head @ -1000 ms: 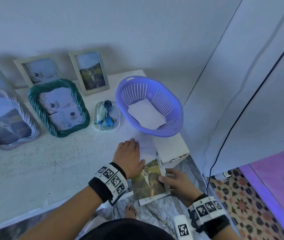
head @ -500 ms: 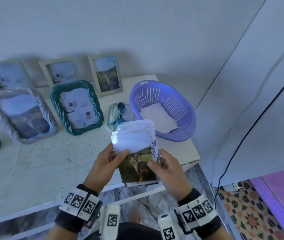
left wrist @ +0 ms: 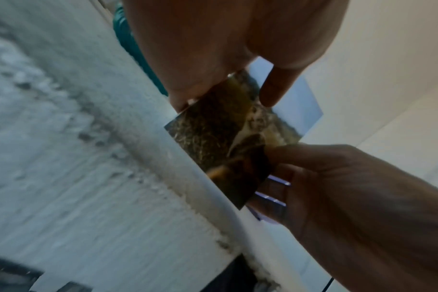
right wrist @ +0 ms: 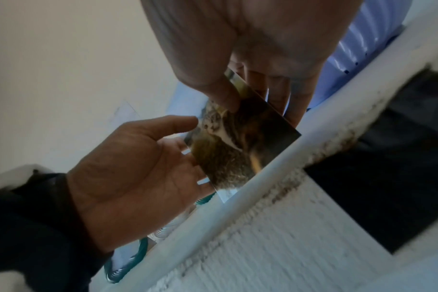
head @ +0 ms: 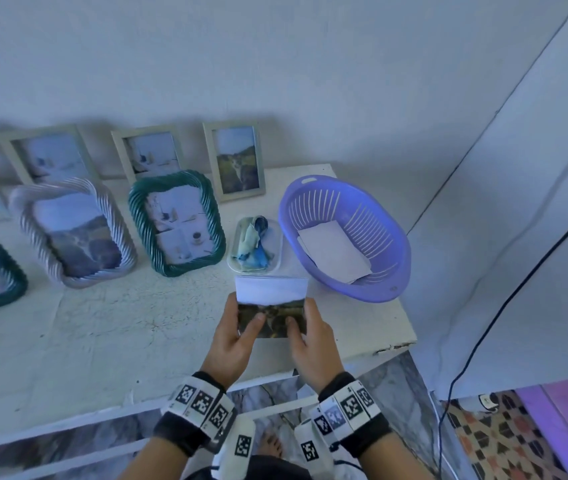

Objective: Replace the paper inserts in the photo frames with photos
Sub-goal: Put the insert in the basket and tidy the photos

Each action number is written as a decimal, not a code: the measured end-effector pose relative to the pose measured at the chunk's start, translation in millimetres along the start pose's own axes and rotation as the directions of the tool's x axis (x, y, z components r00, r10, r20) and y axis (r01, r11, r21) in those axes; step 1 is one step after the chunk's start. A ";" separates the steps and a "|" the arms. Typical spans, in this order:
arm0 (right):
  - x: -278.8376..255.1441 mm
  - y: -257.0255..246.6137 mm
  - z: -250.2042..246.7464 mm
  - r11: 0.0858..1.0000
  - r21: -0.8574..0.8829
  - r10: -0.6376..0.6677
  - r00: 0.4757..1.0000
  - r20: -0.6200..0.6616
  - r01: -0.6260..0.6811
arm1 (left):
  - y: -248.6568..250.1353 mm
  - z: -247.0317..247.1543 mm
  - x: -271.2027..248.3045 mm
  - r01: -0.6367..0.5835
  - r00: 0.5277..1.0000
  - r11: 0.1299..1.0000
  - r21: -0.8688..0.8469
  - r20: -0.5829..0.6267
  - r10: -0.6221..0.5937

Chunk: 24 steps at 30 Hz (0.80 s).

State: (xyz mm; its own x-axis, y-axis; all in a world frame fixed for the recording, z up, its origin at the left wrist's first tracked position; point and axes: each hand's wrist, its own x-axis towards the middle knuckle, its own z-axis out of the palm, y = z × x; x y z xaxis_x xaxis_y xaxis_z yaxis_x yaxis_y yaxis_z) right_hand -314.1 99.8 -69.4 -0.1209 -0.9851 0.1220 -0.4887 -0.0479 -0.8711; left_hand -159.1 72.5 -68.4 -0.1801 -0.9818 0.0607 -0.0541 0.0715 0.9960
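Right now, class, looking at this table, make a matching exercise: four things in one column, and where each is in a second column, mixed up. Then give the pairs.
Things:
1. photo stack
2. white paper
3. green frame
4. plain frame

Places:
A. leaning on the wall
B. held in both hands
C. inside the purple basket
D. standing left of the small dish

Pairs: 1-B, 2-C, 3-D, 4-A

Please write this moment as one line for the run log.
phase: photos in hand | left hand: grips photo stack | right hand: grips photo stack | stack: above table | paper: in basket
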 end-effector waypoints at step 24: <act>183.5 -1.0 -168.6 0.702 -0.708 0.320 0.922 0.216 -0.077 | 36.9 64.5 101.1 0.348 0.938 0.929 -0.124 0.040 -0.345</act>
State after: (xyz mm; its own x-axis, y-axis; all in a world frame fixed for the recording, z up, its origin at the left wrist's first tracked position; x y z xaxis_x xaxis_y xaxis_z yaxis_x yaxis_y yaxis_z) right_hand -481.5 -53.1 34.1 -0.0808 -0.9598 -0.2689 -0.9456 0.1591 -0.2838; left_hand -242.6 -12.7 -29.7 -0.1892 -0.9382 -0.2898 0.0094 -0.2968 0.9549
